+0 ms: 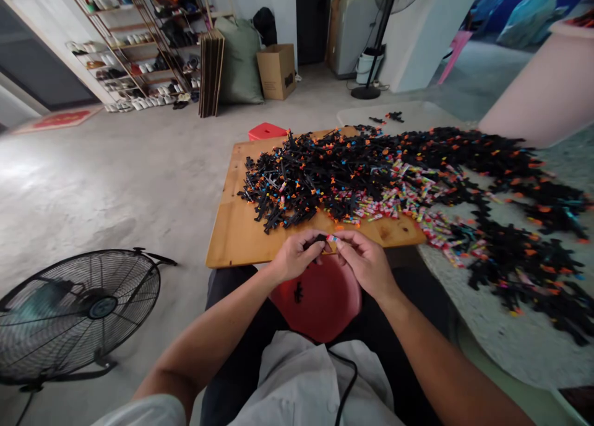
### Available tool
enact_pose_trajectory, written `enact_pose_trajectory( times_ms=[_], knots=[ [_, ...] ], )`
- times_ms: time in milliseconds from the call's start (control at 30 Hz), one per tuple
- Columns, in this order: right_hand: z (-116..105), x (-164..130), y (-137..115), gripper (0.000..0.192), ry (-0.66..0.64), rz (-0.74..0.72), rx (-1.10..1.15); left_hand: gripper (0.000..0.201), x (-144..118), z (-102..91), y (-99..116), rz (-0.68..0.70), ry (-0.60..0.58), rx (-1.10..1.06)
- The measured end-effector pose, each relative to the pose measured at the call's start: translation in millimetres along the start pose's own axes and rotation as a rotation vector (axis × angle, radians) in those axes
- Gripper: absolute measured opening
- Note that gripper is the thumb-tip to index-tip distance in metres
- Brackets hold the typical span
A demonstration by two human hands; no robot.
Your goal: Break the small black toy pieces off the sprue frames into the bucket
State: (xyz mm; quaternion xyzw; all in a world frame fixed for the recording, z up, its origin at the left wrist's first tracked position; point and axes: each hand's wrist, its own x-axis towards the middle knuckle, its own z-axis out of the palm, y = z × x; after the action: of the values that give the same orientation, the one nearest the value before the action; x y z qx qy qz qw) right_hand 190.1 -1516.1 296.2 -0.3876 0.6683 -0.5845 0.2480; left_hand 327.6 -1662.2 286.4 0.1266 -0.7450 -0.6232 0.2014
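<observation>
My left hand (294,256) is closed around a small black plastic piece (320,238) that looks like a toy gun. Fingers of my right hand (364,259) pinch a small tube with a colourful wrapper (332,238), its end meeting the black piece. Both hands are over the near edge of the wooden board (227,228). Below them a red basin (320,308) sits between my legs, with a black toy piece (298,292) inside. Just beyond my hands lies a heap of black toy guns (325,166) with orange and blue parts. Many colourful tubes (394,197) lie scattered beside it.
More black toy pieces (524,259) spread over a pale stone-like tabletop (482,327) on the right. A large pink tub (533,85) stands behind them. On the floor at left is a black fan (93,308). Behind the board is a red stool (266,131).
</observation>
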Motion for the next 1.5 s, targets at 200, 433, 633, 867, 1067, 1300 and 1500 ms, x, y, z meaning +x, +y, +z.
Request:
enact_pose_trajectory(
  times_ms=[200, 433, 633, 867, 1067, 1300, 1500],
  knots=[
    [-2, -1, 0, 0.028, 0.003, -0.099, -0.17, 0.032, -5, -7.2, -1, 0.024, -0.018, 0.071],
    [-8, 3, 5, 0.032, -0.059, 0.014, -0.153, 0.034, -9, -14.8, -4, 0.125, -0.091, 0.26],
    [-9, 5, 13, 0.03, -0.158, 0.103, 0.059, 0.037, -13, -17.3, -7, 0.035, -0.19, 0.209],
    [-4, 7, 15, 0.023, -0.175, 0.102, 0.029, 0.034, -11, -15.8, -6, -0.024, -0.262, 0.154],
    [-2, 3, 16, 0.023, -0.14, -0.055, -0.102, 0.036, -12, -13.0, -3, -0.053, -0.271, 0.134],
    [10, -4, 32, 0.026, -0.084, -0.007, -0.031, 0.031, -21, 1.7, -12, -0.001, -0.161, 0.312],
    [30, -33, 81, 0.028, -0.092, 0.105, 0.001, 0.029, -47, 21.4, -54, -0.071, -0.18, 0.279]
  ],
)
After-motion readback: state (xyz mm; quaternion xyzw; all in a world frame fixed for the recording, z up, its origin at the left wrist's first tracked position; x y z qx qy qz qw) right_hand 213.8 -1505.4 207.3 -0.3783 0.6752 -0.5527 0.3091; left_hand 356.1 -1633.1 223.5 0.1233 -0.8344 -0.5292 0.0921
